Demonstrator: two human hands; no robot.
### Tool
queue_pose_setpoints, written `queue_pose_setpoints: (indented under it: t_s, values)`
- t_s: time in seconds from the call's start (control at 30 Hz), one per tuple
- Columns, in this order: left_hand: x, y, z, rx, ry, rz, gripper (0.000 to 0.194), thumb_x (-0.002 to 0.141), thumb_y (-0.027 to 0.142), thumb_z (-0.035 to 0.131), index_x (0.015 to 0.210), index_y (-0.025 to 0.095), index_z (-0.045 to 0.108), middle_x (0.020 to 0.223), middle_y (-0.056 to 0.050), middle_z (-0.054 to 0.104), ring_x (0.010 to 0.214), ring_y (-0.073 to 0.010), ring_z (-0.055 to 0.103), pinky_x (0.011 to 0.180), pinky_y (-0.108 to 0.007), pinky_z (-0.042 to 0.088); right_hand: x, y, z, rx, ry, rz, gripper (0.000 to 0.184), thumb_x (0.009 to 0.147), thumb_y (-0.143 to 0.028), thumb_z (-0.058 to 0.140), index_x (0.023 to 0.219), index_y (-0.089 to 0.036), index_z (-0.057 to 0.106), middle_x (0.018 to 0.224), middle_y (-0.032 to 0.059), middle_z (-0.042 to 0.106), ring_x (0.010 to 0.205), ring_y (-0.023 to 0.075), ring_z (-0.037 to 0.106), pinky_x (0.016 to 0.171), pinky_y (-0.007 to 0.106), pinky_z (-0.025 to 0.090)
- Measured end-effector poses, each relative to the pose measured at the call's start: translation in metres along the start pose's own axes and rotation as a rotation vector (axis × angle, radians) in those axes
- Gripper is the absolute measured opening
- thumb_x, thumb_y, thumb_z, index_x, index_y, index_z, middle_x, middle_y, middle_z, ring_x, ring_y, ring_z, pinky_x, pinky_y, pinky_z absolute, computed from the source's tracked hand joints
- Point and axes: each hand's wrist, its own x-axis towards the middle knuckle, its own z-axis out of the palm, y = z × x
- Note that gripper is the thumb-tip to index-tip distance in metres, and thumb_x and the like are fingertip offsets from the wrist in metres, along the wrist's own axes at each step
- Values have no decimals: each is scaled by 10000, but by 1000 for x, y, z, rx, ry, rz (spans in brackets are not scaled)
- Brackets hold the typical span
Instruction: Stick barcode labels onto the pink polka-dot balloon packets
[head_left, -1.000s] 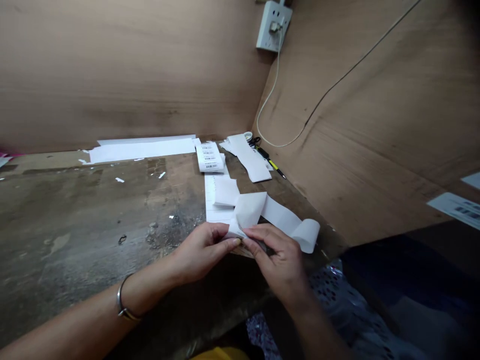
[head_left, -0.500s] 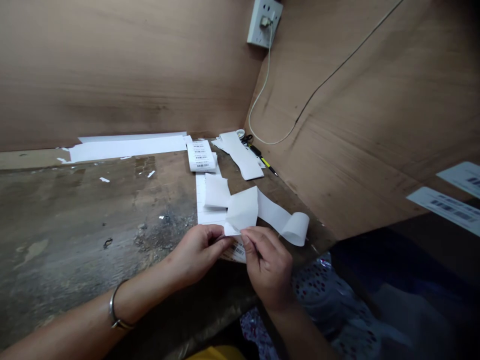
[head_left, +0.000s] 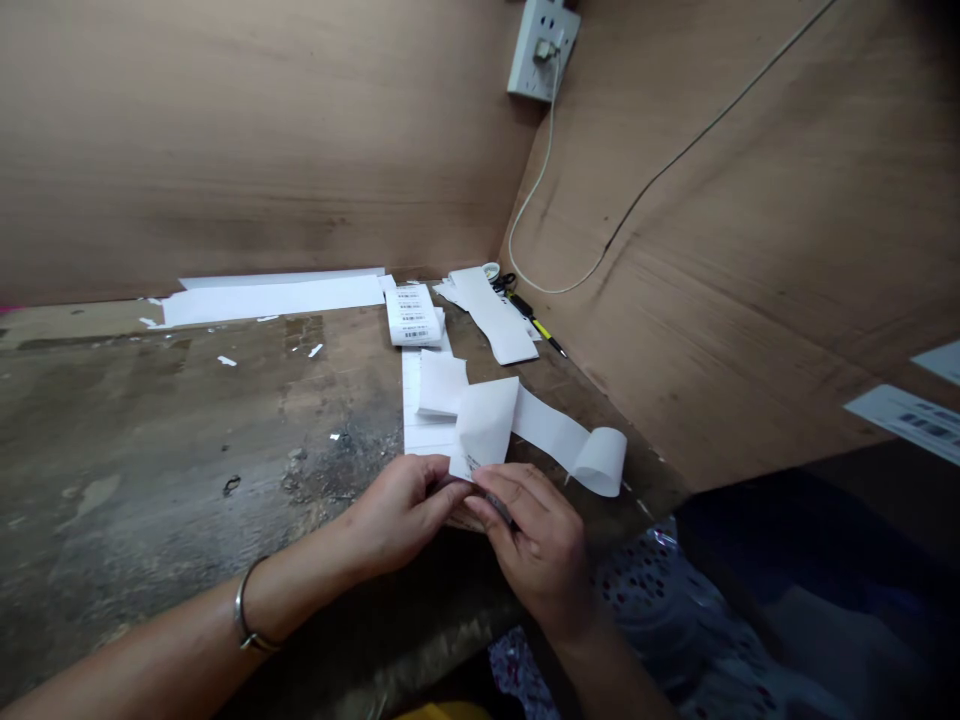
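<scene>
My left hand and right hand grip a white label strip between them, fingers closed, above the near edge of a worn wooden bench, its curled end lying beside my right hand.

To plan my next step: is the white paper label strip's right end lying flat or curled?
Curled: the white paper label strip rises into an open loop at its right end.

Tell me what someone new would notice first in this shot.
The eye goes first to the left hand and right hand, pinching a looped white paper label strip between them at the bench's near edge. Beyond them, a bundle of barcode labels sits on the worn wooden workbench, and a white wall socket stands out high on the brown board.
</scene>
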Motion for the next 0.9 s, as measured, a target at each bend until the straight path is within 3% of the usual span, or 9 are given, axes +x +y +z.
queue_pose_setpoints:
  t_s: [0.1, 0.27, 0.4, 0.5, 0.6, 0.67, 0.73, 0.8, 0.9]
  values:
    - [0, -4, -1, 37, -59, 48, 261, 867, 333, 464, 817, 133, 623, 780, -20, 626, 721, -134, 517, 681, -226, 431, 0, 2, -1, 26, 25, 57, 166, 817, -79, 593, 948, -171, 638, 892, 58, 646, 849, 162, 585, 784, 306, 496]
    - [-1, -4, 2, 84, -45, 26, 290, 877, 367, 448, 797, 137, 607, 738, -11, 603, 673, -128, 498, 630, -218, 415, -1, 0, 6, -20, 41, 75, 124, 843, -95, 540, 902, -164, 625, 856, 60, 633, 833, 171, 574, 778, 311, 473]
    - [-1, -5, 2, 8, -76, -37, 289, 871, 370, 453, 854, 143, 631, 823, -33, 653, 740, -157, 553, 689, -241, 440, -1, 4, 6, -57, 274, 284, 102, 878, -185, 501, 834, -174, 593, 779, 32, 625, 732, 156, 595, 671, 265, 485]
    - [0, -8, 2, -38, -46, -135, 320, 841, 419, 489, 817, 138, 640, 813, -46, 676, 745, -182, 580, 690, -253, 455, -2, 31, -27, -285, 545, 362, 173, 911, -252, 440, 915, -153, 582, 771, 42, 638, 667, 161, 604, 610, 270, 490]
    - [2, -13, 2, -61, 45, -228, 372, 795, 498, 535, 785, 141, 638, 779, -42, 684, 720, -185, 587, 664, -241, 461, -13, 70, -91, -551, 694, 307, 232, 901, -288, 459, 976, -114, 592, 889, 103, 625, 805, 207, 594, 736, 345, 480]
    - [5, -16, 1, -92, 73, -266, 399, 770, 538, 553, 786, 150, 640, 760, -31, 684, 711, -179, 592, 651, -225, 465, -28, 92, -134, -707, 651, 266, 194, 851, -292, 549, 880, -126, 645, 886, 113, 617, 854, 224, 564, 812, 378, 446]
    - [7, -19, 0, -115, 70, -280, 409, 755, 559, 566, 799, 160, 648, 751, -20, 686, 715, -173, 599, 651, -210, 472, -48, 107, -161, -802, 498, 243, 147, 816, -281, 595, 783, -163, 676, 834, 94, 626, 819, 218, 551, 807, 372, 441]
    - [7, -22, -1, -109, 67, -283, 415, 745, 570, 572, 813, 169, 658, 750, -13, 690, 712, -167, 607, 649, -197, 480, -66, 120, -169, -842, 335, 236, 148, 823, -272, 579, 756, -193, 686, 794, 76, 636, 774, 205, 542, 767, 352, 455]
    - [7, -20, 1, -29, 123, -268, 443, 715, 598, 584, 795, 173, 681, 727, -16, 695, 671, -175, 620, 607, -199, 496, -84, 136, -160, -864, 193, 237, 195, 863, -252, 514, 803, -187, 688, 828, 89, 643, 805, 208, 534, 774, 351, 463]
